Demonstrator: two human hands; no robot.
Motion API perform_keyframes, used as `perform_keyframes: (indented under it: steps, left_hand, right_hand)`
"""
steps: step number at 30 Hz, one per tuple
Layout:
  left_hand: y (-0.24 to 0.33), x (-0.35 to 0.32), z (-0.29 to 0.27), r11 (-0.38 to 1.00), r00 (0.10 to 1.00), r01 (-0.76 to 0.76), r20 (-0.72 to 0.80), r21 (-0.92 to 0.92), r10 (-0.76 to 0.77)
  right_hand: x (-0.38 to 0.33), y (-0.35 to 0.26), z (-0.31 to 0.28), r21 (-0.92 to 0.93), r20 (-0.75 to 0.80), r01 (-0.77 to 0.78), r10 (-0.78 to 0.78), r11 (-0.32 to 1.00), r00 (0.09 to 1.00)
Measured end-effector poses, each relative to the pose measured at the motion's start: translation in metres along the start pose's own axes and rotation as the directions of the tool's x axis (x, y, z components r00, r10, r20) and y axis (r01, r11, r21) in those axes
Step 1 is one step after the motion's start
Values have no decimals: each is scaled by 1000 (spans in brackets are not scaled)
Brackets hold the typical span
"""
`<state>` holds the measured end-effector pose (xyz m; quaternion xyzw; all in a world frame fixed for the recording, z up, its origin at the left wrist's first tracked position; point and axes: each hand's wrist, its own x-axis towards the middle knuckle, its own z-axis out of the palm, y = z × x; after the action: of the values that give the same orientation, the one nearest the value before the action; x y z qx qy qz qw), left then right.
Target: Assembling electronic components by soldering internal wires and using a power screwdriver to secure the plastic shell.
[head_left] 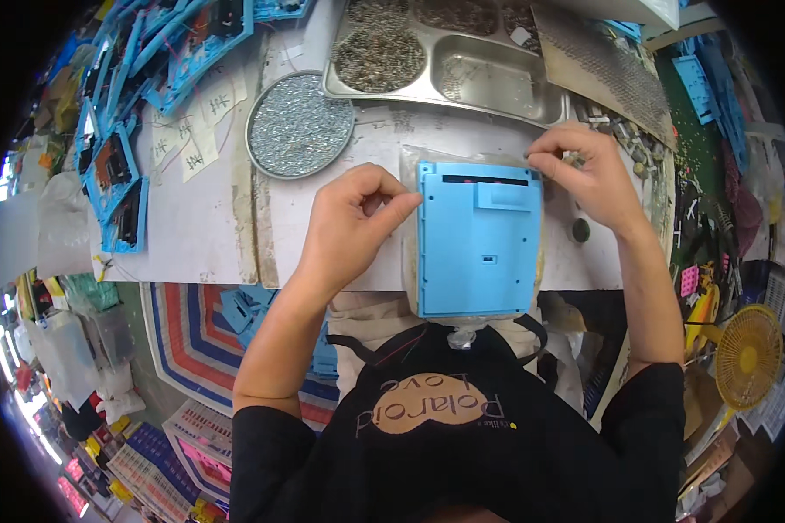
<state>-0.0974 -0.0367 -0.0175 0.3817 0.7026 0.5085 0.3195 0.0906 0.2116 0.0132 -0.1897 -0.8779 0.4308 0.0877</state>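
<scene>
A light-blue plastic housing (462, 235) lies flat in front of me on a pad wrapped in clear plastic (410, 161). It has a dark slot along its far edge, a raised block below that and small holes near its sides. My left hand (353, 218) is closed at the housing's left edge, its thumb tip by the upper left side. Over the upper right corner, my right hand (593, 174) pinches thumb and forefinger together. Anything in either hand's fingers is hidden or too small to make out.
Beyond my left hand stands a round dish (250, 139) full of small screws. A compartmented steel tray (445, 105) with more small parts sits at the back. Blue housings with wires (113, 187) pile up at left. Metal pieces (632, 144) and a dark disc (580, 230) lie at right.
</scene>
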Motion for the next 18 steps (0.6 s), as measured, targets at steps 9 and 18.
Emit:
perform_keyframes:
  steps: [9,18]
  left_hand:
    - [13,11,4,967,987,-132,123,220,107]
    - [14,20,6,857,967,-251,166,450,196]
  right_hand:
    - [6,-8,-8,-138,142,18,2,990,990]
    - [127,-63,73,-312,200,652,-623,691,756]
